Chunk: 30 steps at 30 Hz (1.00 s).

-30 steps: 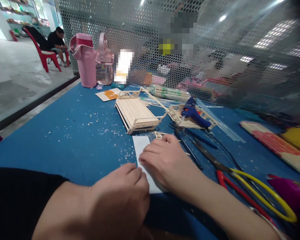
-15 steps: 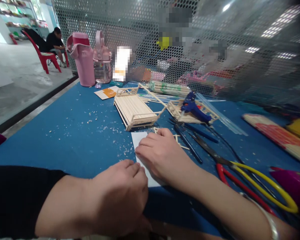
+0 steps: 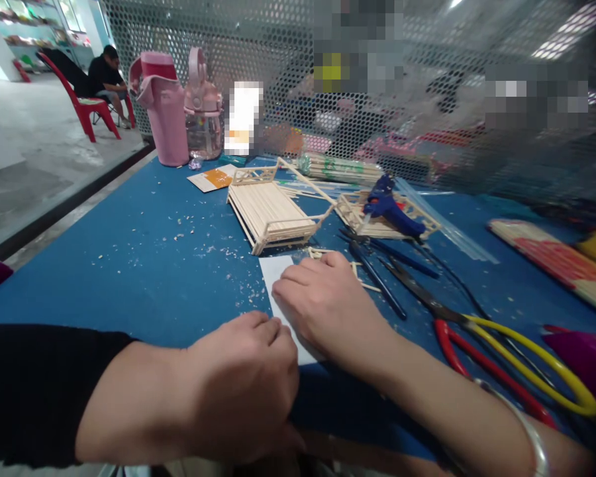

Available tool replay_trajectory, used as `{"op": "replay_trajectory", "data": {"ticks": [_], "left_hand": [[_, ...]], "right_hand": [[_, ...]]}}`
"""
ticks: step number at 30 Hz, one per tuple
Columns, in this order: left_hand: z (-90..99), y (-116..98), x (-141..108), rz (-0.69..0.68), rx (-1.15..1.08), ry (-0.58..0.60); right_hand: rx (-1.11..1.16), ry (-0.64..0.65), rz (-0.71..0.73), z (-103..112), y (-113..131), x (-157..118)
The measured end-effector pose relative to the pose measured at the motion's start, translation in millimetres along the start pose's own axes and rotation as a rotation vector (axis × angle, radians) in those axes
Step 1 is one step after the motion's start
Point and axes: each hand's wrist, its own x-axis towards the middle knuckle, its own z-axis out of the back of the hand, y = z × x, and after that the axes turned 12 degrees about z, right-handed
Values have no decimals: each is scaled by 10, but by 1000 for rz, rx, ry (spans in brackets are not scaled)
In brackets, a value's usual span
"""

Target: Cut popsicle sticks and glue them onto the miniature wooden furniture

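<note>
A white strip of paper [image 3: 305, 351] lies at the table's near edge. My right hand [image 3: 328, 301] rests on it with fingers bent and held together, pressing it down. My left hand [image 3: 243, 381] is closed beside the paper's near left edge; its fingertips and anything in them are hidden. Just beyond the paper stands a small model bed [image 3: 271, 209] made of thin wooden sticks. Several short glued sticks [image 3: 360, 275] show partly behind my right hand.
Scissors [image 3: 447, 311] and pliers [image 3: 377, 275] lie to the right. A blue glue gun [image 3: 390, 205] rests on another stick frame [image 3: 352, 215]. At the back are a pink flask [image 3: 166, 119], a clear bottle [image 3: 203, 129], bundled sticks [image 3: 342, 167] and a perforated screen [image 3: 278, 40]. A person sits far left.
The view has shifted slightly, so the things on the table appear a little higher and to the right. Both hands keep nearly the same pose at the paper.
</note>
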Motion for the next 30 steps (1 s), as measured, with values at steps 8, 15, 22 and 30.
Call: {"op": "replay_trajectory", "data": {"ticks": [8,15,22,30], "left_hand": [[7,-12,11,14,19,-5],[-2,-4,4,-12,25,-11],[11,-3,15,-16,30,-9],[7,0,-1,-24,27,-26]], "right_hand": [[150,9,-29,11,-23,-29],[119,-15,-41,-6,-14,-28],[74,-22,-11,-13,22,-37],[114,-3,-64,-5,-5,-51]]}}
